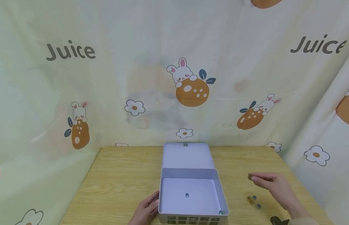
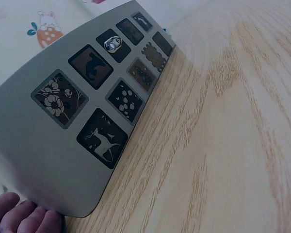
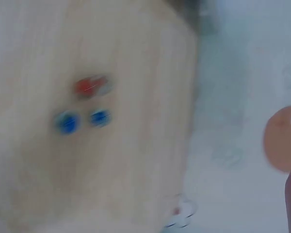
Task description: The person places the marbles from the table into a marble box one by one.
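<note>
My left hand (image 1: 147,209) rests against the left side of an open white metal box (image 1: 221,190); in the left wrist view its bent fingers (image 2: 26,216) press at the box's corner. Beyond the table's middle, to the right, my right hand (image 1: 275,186) pinches a small brownish marble (image 1: 250,177) between thumb and fingertips, raised above the table. Inside the box lie a blue marble (image 1: 187,195) and a teal marble (image 1: 220,212) in the front right corner. On the table below my right hand sit amber marbles (image 1: 249,198), a teal one and a blue marble (image 1: 258,206).
The box's hinged lid (image 1: 188,156) lies folded back toward the rear edge of the wood-grain table (image 1: 121,178). Small picture squares (image 2: 103,138) decorate the box's front. A printed curtain (image 1: 152,78) hangs behind and at both sides. The right wrist view is blurred.
</note>
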Demonstrator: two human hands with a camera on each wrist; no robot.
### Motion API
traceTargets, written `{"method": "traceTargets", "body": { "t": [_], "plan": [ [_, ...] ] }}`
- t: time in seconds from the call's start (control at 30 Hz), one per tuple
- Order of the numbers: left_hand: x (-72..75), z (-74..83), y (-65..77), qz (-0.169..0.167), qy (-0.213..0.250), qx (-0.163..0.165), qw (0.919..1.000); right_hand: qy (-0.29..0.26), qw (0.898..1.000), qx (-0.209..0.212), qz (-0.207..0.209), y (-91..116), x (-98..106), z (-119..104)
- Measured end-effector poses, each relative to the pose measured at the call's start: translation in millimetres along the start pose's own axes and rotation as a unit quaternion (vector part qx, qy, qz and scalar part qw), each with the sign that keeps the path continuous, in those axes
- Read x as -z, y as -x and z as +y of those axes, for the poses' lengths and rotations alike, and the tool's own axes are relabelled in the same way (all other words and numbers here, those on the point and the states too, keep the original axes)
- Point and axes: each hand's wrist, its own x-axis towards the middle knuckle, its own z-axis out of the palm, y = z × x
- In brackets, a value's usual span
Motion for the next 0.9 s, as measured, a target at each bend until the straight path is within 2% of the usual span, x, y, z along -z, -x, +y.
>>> {"method": "traceTargets", "body": {
  "t": [0.13, 0.2, 0.43, 0.67, 0.9],
  "plan": [
    [-0.4, 0.2, 0.6, 0.002, -0.004, -0.004, 1.0, 0.02, 1.0, 0.009, -0.007, -15, -13, -30],
    [-0.8, 0.2, 1.0, 0.003, -0.007, -0.006, 1.0, 0.029, 0.999, 0.027, -0.02, -24, -25, -44],
    [-1.8, 1.2, 0.8, 0.008, -0.007, 0.001, 0.9999, 0.073, 0.988, 0.102, -0.089, -53, -86, -86],
    [0.7, 0.8, 1.8, 0.01, -0.001, 0.009, 0.9999, 0.136, 0.97, 0.139, -0.146, -76, -146, -104],
    [0.6, -1.0, 0.7, 0.005, -0.004, -0.005, 1.0, 0.234, 0.943, 0.149, -0.183, -81, -180, -107]
  ]
}}
